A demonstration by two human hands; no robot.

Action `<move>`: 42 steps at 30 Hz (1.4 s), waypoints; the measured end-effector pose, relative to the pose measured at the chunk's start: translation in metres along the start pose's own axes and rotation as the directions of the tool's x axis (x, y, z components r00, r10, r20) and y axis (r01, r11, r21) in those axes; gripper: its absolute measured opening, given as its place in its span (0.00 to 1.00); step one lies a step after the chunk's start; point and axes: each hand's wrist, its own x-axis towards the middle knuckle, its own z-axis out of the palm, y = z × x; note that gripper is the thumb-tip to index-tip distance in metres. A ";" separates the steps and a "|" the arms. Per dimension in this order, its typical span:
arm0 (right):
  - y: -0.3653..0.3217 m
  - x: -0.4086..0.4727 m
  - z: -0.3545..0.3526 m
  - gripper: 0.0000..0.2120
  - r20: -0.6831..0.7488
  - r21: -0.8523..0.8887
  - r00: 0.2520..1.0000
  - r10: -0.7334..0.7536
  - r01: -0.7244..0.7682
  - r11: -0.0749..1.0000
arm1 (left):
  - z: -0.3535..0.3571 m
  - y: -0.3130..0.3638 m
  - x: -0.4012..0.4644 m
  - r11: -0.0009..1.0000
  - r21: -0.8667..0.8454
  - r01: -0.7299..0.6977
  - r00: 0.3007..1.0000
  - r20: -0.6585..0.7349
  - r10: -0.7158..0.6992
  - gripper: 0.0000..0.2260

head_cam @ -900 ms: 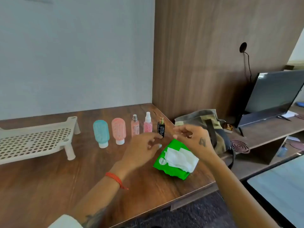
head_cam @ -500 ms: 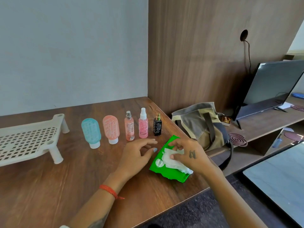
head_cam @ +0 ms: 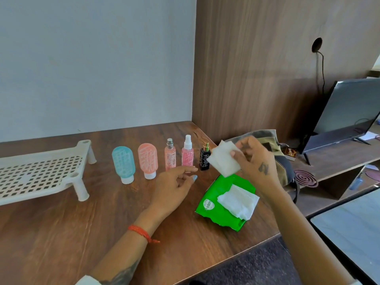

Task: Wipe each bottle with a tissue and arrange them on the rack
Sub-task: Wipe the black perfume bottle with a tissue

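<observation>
— five small bottles (head_cam: 170, 156) stand in a row on the brown wooden surface (head_cam: 61, 233), white perforated plastic rack (head_cam: 39, 173) at their nine o'clock.
— hands?
— right hand (head_cam: 255, 163) pinches a white folded tissue (head_cam: 223, 159), raised at twelve o'clock of the green tissue packet (head_cam: 213, 210). left hand (head_cam: 174, 188) hovers with fingers relaxed and apart.

Five bottles stand upright in a row on the table: a rounded blue bottle (head_cam: 123, 164) and a rounded pink bottle (head_cam: 147, 160), both resting on their white caps, then a slim clear-pink spray bottle (head_cam: 170, 156), a pink spray bottle (head_cam: 187, 153) with a white nozzle, and a small black bottle (head_cam: 204, 159) with a gold top. A white perforated rack (head_cam: 39, 173) on short legs stands well to their left. A folded white tissue (head_cam: 224, 160) is held in the air just right of the black bottle, above a green tissue pack (head_cam: 213, 210) with more tissue (head_cam: 238, 200) on it.
</observation>
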 end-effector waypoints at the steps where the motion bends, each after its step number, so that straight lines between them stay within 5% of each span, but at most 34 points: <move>1: -0.004 0.007 0.003 0.07 -0.059 -0.004 0.998 -0.033 0.032 0.999 | -0.003 0.003 0.001 1.000 0.006 0.000 1.000 0.005 0.000 0.10; 7: -0.012 0.053 0.037 0.08 -0.149 -0.209 0.958 -0.245 0.212 0.955 | -0.039 0.021 0.018 0.983 0.149 -0.103 0.995 0.030 0.100 0.10; 13: -0.009 0.071 0.062 0.10 0.235 -0.377 0.968 -0.089 0.176 0.909 | -0.067 0.010 0.025 0.982 0.182 -0.056 0.996 -0.056 0.067 0.11; 16: -0.008 0.070 0.070 0.12 0.310 -0.420 0.951 -0.023 0.158 0.894 | -0.070 -0.008 0.019 0.995 0.102 0.014 0.995 -0.100 -0.004 0.14; 30: -0.031 0.036 0.029 0.04 0.033 -0.274 0.996 -0.088 0.093 0.957 | -0.075 -0.018 0.007 0.997 0.043 0.064 0.995 -0.079 -0.060 0.09; 37: -0.084 -0.031 0.059 0.05 0.279 -0.132 0.934 -0.223 0.267 0.955 | -0.089 -0.014 0.007 0.954 -0.236 0.184 0.954 0.277 -0.115 0.20; 42: -0.087 -0.044 0.083 0.04 0.324 -0.051 0.919 -0.226 0.255 0.966 | -0.099 -0.012 0.006 0.953 -0.239 0.184 0.927 0.365 -0.087 0.22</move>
